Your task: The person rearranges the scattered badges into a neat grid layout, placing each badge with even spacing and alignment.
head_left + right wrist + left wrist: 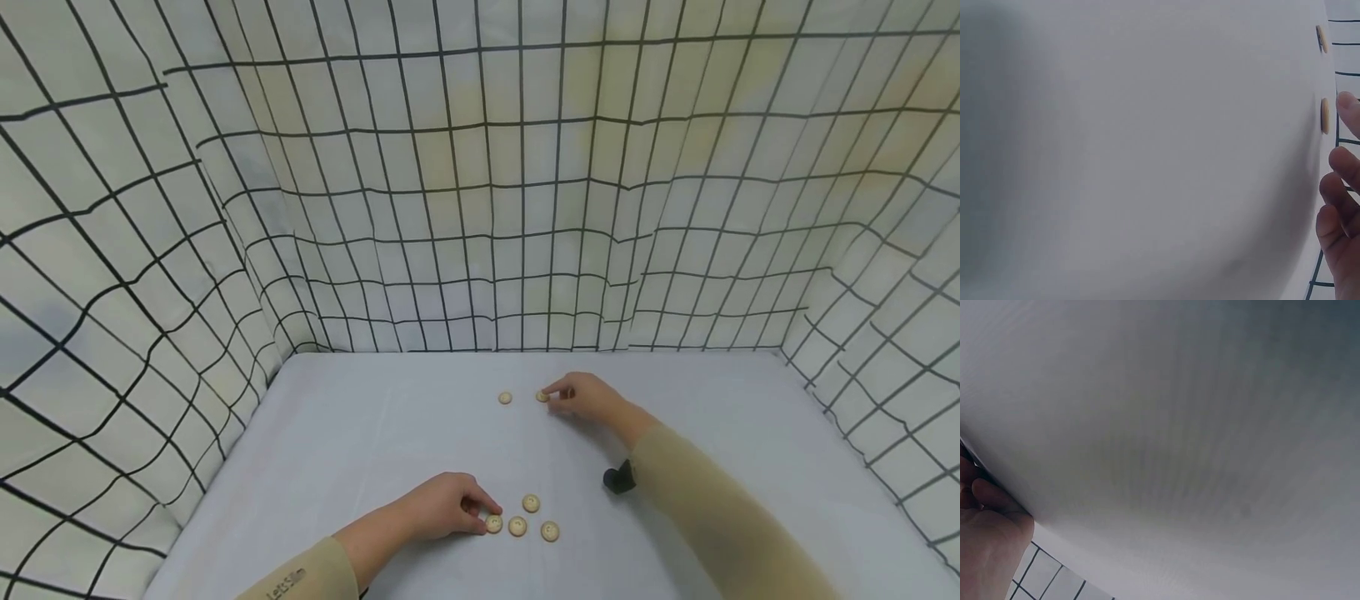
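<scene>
Several round beige buttons with small holes lie on the white table. In the head view my left hand (450,507) is at the near group, thumb and index finger on either side of its leftmost button (493,523), pinching it. Beside it lie a middle button (517,526), a right button (550,531) and an upper button (531,502). Farther back, my right hand (588,397) has its fingertips right at a button (542,396). The right wrist view shows that button (1325,116) flat on the table, fingers (1346,101) spread around it. Another button (506,398) lies to its left.
A white cloth covers the table (360,425). White walls with a black grid (465,208) enclose its back and both sides. A small black device (619,477) sits at the right wrist. The left wrist view shows mostly the cloth (1179,456) and part of the hand.
</scene>
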`<state>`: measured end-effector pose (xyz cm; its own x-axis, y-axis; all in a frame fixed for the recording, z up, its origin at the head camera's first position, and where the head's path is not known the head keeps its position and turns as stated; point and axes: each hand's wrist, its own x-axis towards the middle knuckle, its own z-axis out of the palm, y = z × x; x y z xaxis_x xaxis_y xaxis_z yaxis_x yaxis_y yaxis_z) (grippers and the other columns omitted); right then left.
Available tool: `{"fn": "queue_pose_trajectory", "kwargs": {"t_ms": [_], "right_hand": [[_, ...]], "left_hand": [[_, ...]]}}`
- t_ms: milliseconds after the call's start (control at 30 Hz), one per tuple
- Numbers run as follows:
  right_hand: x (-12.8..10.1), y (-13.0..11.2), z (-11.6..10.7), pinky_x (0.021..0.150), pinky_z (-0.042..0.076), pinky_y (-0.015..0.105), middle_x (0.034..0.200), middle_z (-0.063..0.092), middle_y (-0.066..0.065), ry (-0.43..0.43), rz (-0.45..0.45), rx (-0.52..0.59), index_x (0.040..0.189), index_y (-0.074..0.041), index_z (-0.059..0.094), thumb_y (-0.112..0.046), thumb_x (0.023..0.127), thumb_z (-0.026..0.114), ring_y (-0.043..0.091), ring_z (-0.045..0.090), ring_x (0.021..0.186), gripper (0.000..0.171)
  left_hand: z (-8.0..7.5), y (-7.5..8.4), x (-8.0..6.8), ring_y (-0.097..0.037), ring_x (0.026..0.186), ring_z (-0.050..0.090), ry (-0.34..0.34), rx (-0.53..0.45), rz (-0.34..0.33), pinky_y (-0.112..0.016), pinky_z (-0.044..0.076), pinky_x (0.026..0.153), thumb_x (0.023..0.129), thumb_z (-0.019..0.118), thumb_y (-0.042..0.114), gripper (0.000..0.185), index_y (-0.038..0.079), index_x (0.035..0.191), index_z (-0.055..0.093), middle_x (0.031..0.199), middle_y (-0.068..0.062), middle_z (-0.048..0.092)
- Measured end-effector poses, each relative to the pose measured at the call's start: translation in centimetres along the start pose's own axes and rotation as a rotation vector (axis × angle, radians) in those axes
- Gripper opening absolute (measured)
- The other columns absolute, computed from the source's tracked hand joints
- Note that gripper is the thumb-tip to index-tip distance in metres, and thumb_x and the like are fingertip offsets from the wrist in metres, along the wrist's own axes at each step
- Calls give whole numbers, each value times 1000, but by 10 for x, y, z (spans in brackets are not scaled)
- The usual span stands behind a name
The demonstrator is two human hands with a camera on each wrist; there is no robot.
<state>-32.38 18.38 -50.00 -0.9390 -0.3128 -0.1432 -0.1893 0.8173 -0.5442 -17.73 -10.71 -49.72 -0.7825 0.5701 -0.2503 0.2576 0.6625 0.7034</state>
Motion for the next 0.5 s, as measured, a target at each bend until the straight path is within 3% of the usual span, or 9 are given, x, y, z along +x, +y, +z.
{"fn": "queue_pose_trajectory", "kwargs": {"t_ms": [233, 500], "right_hand": [[-13, 0, -8, 72, 46, 32, 91, 60, -5, -25, -10, -17, 116, -28, 74, -31, 87, 77, 15, 53, 84, 30], [-31, 2, -11, 73, 46, 32, 86, 59, -7, -57, -92, -34, 112, -28, 75, -28, 85, 79, 13, 53, 81, 28]], "left_hand": [[-1, 3, -1, -5, 72, 50, 2, 10, 3, -25, 43, 66, 81, 82, 17, 21, 25, 101, 79, 77, 10, 56], [0, 3, -1, -6, 72, 50, 4, 5, -11, -25, 42, 67, 81, 82, 17, 20, 25, 100, 79, 77, 9, 56]]}}
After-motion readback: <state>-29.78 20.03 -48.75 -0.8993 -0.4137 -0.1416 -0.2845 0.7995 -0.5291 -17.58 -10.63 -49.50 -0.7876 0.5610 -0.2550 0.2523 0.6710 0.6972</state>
